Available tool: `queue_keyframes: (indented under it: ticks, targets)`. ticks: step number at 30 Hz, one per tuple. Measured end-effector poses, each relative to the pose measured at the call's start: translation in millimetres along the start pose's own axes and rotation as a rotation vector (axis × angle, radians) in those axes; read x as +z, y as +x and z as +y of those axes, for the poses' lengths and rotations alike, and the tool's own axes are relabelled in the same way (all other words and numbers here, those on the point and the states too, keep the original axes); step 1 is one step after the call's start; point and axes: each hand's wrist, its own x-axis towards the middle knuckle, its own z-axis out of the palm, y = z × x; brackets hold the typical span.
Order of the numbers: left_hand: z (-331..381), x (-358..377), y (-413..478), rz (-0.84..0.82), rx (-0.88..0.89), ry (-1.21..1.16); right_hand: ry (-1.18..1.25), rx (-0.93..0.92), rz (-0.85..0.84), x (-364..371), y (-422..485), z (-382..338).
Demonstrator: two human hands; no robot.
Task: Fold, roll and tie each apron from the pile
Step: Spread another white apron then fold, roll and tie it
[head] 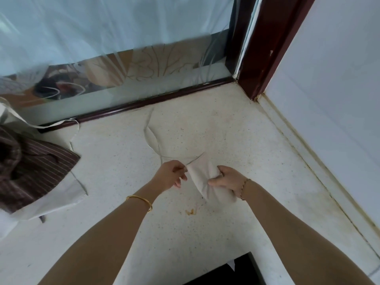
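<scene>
Gripping a rolled white apron (202, 182) near the middle of the speckled bench (257, 161), the right hand (226, 178) curls fingers and thumb round the roll's right side; the roll lies slanted, its far end pointing away and its near end under the right wrist, though whether it rests on the bench or is lifted just off it cannot be told; the left hand (171, 174) sits just beside the roll's left edge and pinches a thin white tie string (153, 138) between its fingertips; the string loops away across the bench toward the dark red window frame (144, 103) at the far edge, and a second strand crosses it close to the roll's far end. At the left edge of the bench lies the pile (37, 167), a brown striped cloth heaped over white fabric, well apart from both hands, with a loose strap trailing along the frame. To the right, bare bench runs out to a pale wall (329, 99), where a stained seam marks the join; the frame's corner post stands at the far right corner. Near the person, a small orange stain (190, 211) sits between the forearms, and a black object (236, 272) cuts into the bench's near edge. A gold bangle (140, 202) circles the left wrist.
</scene>
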Motion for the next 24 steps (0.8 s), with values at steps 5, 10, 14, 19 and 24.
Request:
queue_keyframes:
  ticks: [5,10,14,19,24]
  targets:
    - [22,0,-17,-0.115,-0.075,-0.266,0.141,-0.020,0.013,15,4,-10]
    - [29,-2,-26,-0.054,-0.011,-0.261,0.292,-0.068,0.064,33,9,-21]
    - [34,-12,-28,0.096,0.012,-0.246,0.287,-0.129,0.095,42,5,-38]
    - [49,-38,-31,0.075,0.033,-0.168,0.269,-0.177,-0.079,39,-2,-67]
    - [58,-58,-35,-0.014,0.053,-0.084,0.500,-0.282,-0.057,30,-11,-92]
